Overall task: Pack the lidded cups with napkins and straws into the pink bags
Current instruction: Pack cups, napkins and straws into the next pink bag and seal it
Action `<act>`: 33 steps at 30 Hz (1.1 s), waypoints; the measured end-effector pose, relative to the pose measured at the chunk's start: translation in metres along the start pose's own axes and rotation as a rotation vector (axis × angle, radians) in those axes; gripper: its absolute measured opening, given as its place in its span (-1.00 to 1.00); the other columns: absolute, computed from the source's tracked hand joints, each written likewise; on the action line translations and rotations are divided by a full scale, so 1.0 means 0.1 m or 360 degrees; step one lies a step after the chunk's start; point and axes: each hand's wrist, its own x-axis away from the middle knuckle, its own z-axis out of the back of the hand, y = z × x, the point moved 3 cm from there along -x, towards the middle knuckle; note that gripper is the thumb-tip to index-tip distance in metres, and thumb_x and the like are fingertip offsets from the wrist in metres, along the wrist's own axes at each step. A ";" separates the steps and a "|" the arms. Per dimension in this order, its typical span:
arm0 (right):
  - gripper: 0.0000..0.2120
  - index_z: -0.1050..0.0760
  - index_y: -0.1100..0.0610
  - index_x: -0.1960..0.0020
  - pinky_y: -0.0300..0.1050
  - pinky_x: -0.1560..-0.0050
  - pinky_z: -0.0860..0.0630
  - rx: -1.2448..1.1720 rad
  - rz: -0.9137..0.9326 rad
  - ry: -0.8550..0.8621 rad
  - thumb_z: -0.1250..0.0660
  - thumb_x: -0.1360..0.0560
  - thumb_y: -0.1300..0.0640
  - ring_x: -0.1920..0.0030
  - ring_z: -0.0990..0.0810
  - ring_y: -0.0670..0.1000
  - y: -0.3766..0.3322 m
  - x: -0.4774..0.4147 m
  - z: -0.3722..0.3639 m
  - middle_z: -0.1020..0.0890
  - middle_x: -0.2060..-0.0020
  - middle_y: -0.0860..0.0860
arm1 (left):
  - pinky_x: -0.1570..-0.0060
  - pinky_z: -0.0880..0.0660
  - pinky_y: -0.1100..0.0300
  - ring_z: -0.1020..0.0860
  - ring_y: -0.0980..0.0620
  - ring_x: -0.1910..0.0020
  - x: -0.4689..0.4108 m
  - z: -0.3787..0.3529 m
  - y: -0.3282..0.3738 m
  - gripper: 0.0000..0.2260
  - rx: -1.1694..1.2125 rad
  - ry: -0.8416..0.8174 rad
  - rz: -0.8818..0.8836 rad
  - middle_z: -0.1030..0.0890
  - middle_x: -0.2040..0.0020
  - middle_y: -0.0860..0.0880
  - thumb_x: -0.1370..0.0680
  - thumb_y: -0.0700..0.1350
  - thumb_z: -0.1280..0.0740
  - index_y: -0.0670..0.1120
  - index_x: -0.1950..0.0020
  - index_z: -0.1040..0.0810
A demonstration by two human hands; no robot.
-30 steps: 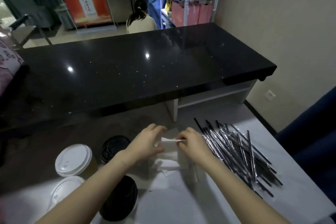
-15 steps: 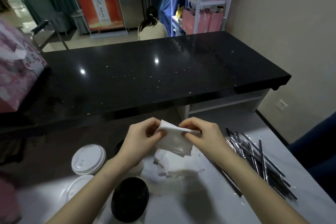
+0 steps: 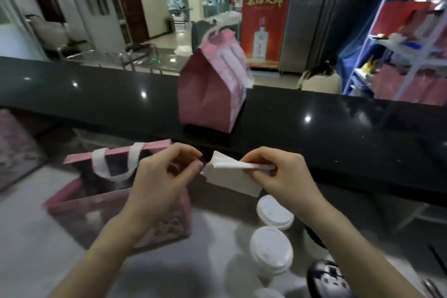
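Both hands raised side by side, left hand (image 3: 158, 176) and right hand (image 3: 278, 174) pinching

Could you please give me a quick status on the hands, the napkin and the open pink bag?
Left hand and right hand both pinching the white napkin. Open pink bag beneath the left hand, napkin not in. White-lidded cups unpacked. Nothing blocking.

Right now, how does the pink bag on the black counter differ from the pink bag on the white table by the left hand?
The pink bag on the black counter stands upright with its top closed, handles up. The pink bag on the white table sits lower and nearer, mouth open, one white handle drooping into the opening. The left hand overlaps the table bag; nothing touches the counter bag. Both are pink with white handles.
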 end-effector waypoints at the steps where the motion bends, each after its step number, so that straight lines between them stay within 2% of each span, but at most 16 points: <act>1: -0.82 -0.64 -0.02 0.07 -0.33 0.17 -0.52 0.0000 0.0021 -0.0027 -0.43 -0.44 0.24 0.09 -0.60 -0.19 -0.12 -0.12 -0.19 -0.65 0.19 -0.21 | 0.19 -0.48 0.43 -0.61 0.19 0.19 -0.01 0.29 -0.14 -0.81 -0.0090 0.0046 0.0023 -0.64 0.15 0.21 -0.44 -0.14 -0.48 0.15 0.08 -0.61; 3: -0.83 -0.63 -0.08 0.07 -0.31 0.11 -0.53 0.0011 0.0071 -0.0061 -0.44 -0.45 0.19 0.05 -0.59 -0.22 -0.35 -0.35 -0.53 -0.64 0.16 -0.24 | 0.20 -0.45 0.44 -0.57 0.25 0.15 -0.02 0.80 -0.42 -0.83 -0.0360 0.0097 0.0025 -0.61 0.20 0.22 -0.44 -0.12 -0.47 0.15 0.09 -0.59; 5: -0.83 -0.63 -0.09 0.06 -0.30 0.07 -0.52 0.0018 0.0127 -0.0077 -0.44 -0.45 0.18 0.04 -0.58 -0.23 -0.56 -0.56 -0.85 -0.64 0.15 -0.24 | 0.19 -0.46 0.36 -0.54 0.23 0.15 -0.03 1.22 -0.69 -0.82 -0.0625 0.0146 0.0021 -0.57 0.20 0.23 -0.41 -0.15 -0.48 0.12 0.11 -0.59; 7: -0.82 -0.64 -0.04 0.05 -0.29 0.08 -0.52 0.0071 0.0188 -0.0076 -0.43 -0.44 0.21 0.04 -0.58 -0.22 -0.74 -0.75 -1.14 -0.65 0.14 -0.22 | 0.05 -0.52 0.12 -0.54 0.16 0.06 -0.07 1.53 -0.94 -0.78 -0.0752 0.0119 0.0036 -0.61 0.12 0.16 -0.37 -0.19 -0.52 0.07 0.08 -0.62; 9: -0.81 -0.64 -0.02 0.06 -0.26 0.08 -0.52 0.0174 0.0241 -0.0090 -0.42 -0.42 0.25 0.06 -0.58 -0.20 -0.88 -0.89 -1.40 -0.65 0.14 -0.19 | -0.21 -0.43 0.01 -0.51 0.00 -0.20 -0.10 1.71 -1.20 -0.65 -0.0819 -0.0121 0.0087 -0.63 -0.08 0.09 -0.32 -0.14 -0.55 0.04 -0.07 -0.63; 11: -0.80 -0.63 -0.01 0.06 -0.24 0.06 -0.52 0.0244 0.0263 -0.0110 -0.42 -0.41 0.26 0.07 -0.59 -0.18 -0.96 -0.98 -1.61 -0.65 0.15 -0.18 | -0.45 -0.16 -0.03 -0.23 0.00 -0.49 -0.06 1.75 -1.44 -0.36 -0.0878 -0.0526 0.0201 -0.44 -0.38 0.15 -0.29 0.04 -0.54 0.12 -0.36 -0.45; 13: -0.79 -0.63 -0.01 0.06 -0.25 0.04 -0.51 0.0284 0.0244 -0.0163 -0.42 -0.40 0.26 0.07 -0.60 -0.18 -0.97 -1.02 -1.77 -0.65 0.15 -0.18 | -0.51 0.15 -0.12 0.09 0.08 -0.55 0.03 1.71 -1.64 -0.13 -0.0892 -0.0835 0.0336 -0.17 -0.51 0.22 -0.28 0.20 -0.50 0.25 -0.50 -0.15; 15: -0.79 -0.64 -0.01 0.07 -0.26 0.05 -0.50 0.0330 0.0188 -0.0321 -0.42 -0.39 0.26 0.09 -0.60 -0.19 -0.93 -1.02 -1.90 -0.66 0.16 -0.17 | -0.48 0.30 -0.13 0.25 0.13 -0.52 0.10 1.66 -1.75 -0.02 -0.0849 -0.0937 0.0338 0.00 -0.56 0.23 -0.25 0.27 -0.47 0.30 -0.52 0.06; 18: -0.80 -0.64 -0.06 0.10 -0.26 0.06 -0.52 0.0394 0.0028 -0.0745 -0.40 -0.39 0.22 0.10 -0.60 -0.24 -0.86 -0.96 -2.05 -0.67 0.19 -0.18 | -0.43 0.40 -0.07 0.38 0.19 -0.46 0.14 1.62 -1.80 0.08 -0.0773 -0.0959 0.0317 0.11 -0.56 0.23 -0.18 0.31 -0.44 0.32 -0.50 0.20; 20: -0.81 -0.65 -0.06 0.10 -0.29 0.09 -0.53 0.0433 -0.0045 -0.0993 -0.37 -0.39 0.19 0.12 -0.60 -0.25 -0.82 -0.91 -2.14 -0.68 0.19 -0.17 | -0.44 0.41 -0.07 0.39 0.18 -0.47 0.14 1.62 -1.81 0.11 -0.0735 -0.0944 0.0319 0.11 -0.57 0.22 -0.15 0.33 -0.43 0.32 -0.50 0.22; 22: -0.81 -0.64 -0.06 0.07 -0.25 0.08 -0.55 0.0492 -0.0063 -0.1090 -0.35 -0.39 0.16 0.13 -0.61 -0.23 -0.79 -0.88 -2.23 -0.68 0.18 -0.15 | -0.43 0.42 -0.08 0.39 0.17 -0.47 0.14 1.61 -1.80 0.12 -0.0722 -0.0950 0.0320 0.12 -0.57 0.22 -0.15 0.34 -0.44 0.32 -0.50 0.24; 25: -0.70 -0.56 -0.12 -0.15 -0.10 -0.05 -0.56 0.0709 -0.0067 -0.0968 -0.35 -0.44 0.09 -0.01 -0.58 -0.18 -0.67 -0.91 -2.30 -0.64 -0.01 -0.16 | -0.43 0.41 -0.06 0.36 0.18 -0.47 0.13 1.60 -1.77 0.11 -0.0710 -0.0919 0.0346 0.12 -0.57 0.22 -0.18 0.31 -0.45 0.32 -0.50 0.23; 27: -0.57 -0.44 -0.16 -0.29 -0.09 -0.12 -0.51 0.0826 -0.0004 -0.0834 -0.37 -0.45 0.03 -0.16 -0.52 -0.13 -0.61 -0.93 -2.26 -0.55 -0.17 -0.20 | -0.46 0.37 -0.07 0.34 0.16 -0.49 0.13 1.60 -1.73 0.06 -0.0713 -0.0869 0.0357 0.11 -0.56 0.22 -0.23 0.30 -0.44 0.31 -0.51 0.21; 30: -0.57 -0.41 -0.19 -0.28 -0.19 -0.17 -0.46 0.0661 0.0123 -0.0723 -0.36 -0.44 -0.01 -0.20 -0.48 -0.19 -0.58 -0.89 -2.12 -0.47 -0.23 -0.29 | -0.50 0.27 -0.05 0.27 0.13 -0.52 0.14 1.54 -1.64 -0.09 -0.0735 -0.0700 0.0375 0.04 -0.57 0.20 -0.37 0.31 -0.39 0.26 -0.54 0.11; 33: -0.65 -0.45 -0.18 -0.25 -0.28 -0.21 -0.41 0.0539 0.0222 -0.0616 -0.34 -0.47 -0.01 -0.23 -0.42 -0.27 -0.54 -0.75 -1.85 -0.42 -0.25 -0.35 | -0.50 0.10 -0.03 0.03 0.04 -0.56 0.13 1.41 -1.44 -0.33 -0.0836 -0.0323 0.0298 -0.23 -0.52 0.13 -0.47 0.25 -0.33 0.16 -0.52 -0.16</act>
